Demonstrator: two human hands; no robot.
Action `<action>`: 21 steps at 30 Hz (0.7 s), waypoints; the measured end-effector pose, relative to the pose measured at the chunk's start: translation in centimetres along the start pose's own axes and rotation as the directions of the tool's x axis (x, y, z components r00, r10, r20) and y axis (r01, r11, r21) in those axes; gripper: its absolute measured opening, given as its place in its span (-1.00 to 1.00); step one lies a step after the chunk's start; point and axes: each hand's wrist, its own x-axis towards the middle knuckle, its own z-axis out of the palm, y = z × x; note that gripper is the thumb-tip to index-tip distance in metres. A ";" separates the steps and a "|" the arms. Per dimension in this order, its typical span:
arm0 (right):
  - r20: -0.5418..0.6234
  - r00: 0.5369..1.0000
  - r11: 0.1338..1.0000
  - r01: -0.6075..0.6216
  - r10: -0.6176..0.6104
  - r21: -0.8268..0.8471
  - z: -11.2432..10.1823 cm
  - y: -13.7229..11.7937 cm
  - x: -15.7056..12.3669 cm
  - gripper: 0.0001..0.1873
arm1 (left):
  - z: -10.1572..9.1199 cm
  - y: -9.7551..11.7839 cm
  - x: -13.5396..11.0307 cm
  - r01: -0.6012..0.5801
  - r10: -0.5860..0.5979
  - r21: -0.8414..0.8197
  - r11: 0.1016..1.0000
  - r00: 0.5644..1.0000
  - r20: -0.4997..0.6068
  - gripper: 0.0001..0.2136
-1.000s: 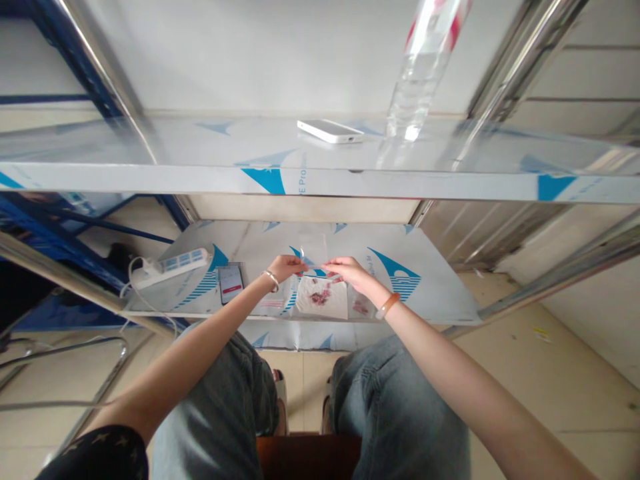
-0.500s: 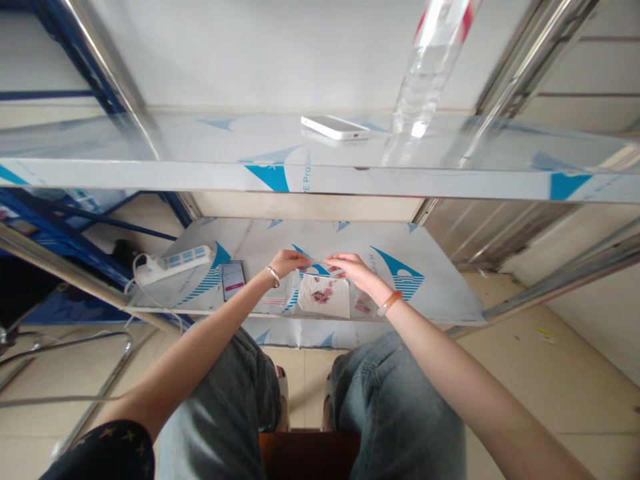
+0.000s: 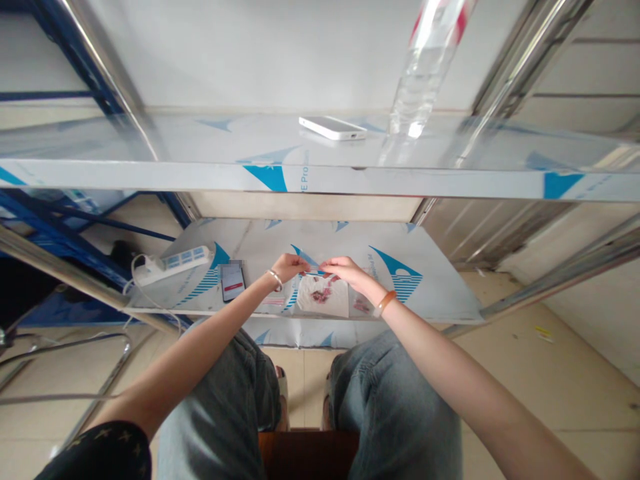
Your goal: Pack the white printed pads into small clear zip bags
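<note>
Over the lower shelf [image 3: 430,293], my left hand [image 3: 289,265] and my right hand [image 3: 344,270] are pinched close together on a small clear plastic bag [image 3: 315,269] stretched between their fingertips. Just below the hands lies a white sheet [image 3: 323,297] with small red pieces on it. Flat clear packets [image 3: 274,301] lie beside it on the left, and another packet with red bits [image 3: 361,307] lies under my right wrist. What the bag contains is too small to tell.
A phone with a lit screen [image 3: 233,281] and a white power strip [image 3: 170,263] with its cable lie at the shelf's left. On the upper shelf [image 3: 150,175] stand a white phone [image 3: 333,127] and a clear water bottle [image 3: 423,70]. Metal posts rise at both sides.
The clear bag, held up flat a second ago, is now lower and drawn in between my fingertips. Both hands have come slightly closer together.
</note>
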 end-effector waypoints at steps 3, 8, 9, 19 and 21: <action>0.003 1.000 1.000 -0.017 0.017 0.024 0.2 -0.1 -0.1 -0.94 | -0.1 0.1 0.0 0.004 -0.004 -0.015 1.000 1.000 0.031 -0.88; 0.077 0.996 0.999 -0.054 0.054 -0.005 1.0 -0.3 -0.3 -0.92 | 0.3 -0.1 -0.1 0.002 -0.005 0.034 0.999 0.997 0.078 -0.89; 0.082 0.995 0.998 -0.056 0.057 -0.017 1.2 -0.3 -0.2 -0.91 | 0.4 -0.2 -0.1 0.005 -0.008 0.040 0.999 0.997 0.074 -0.88; 0.082 0.988 0.987 -0.122 0.131 -0.108 3.1 1.1 0.7 -0.86 | 0.6 -1.5 -0.8 0.077 -0.078 0.011 0.997 0.996 0.043 -0.89; 0.073 0.985 0.983 -0.146 0.155 -0.115 3.5 1.2 0.8 -0.83 | 0.0 -1.6 -1.0 0.097 -0.097 -0.004 0.995 0.994 0.057 -0.95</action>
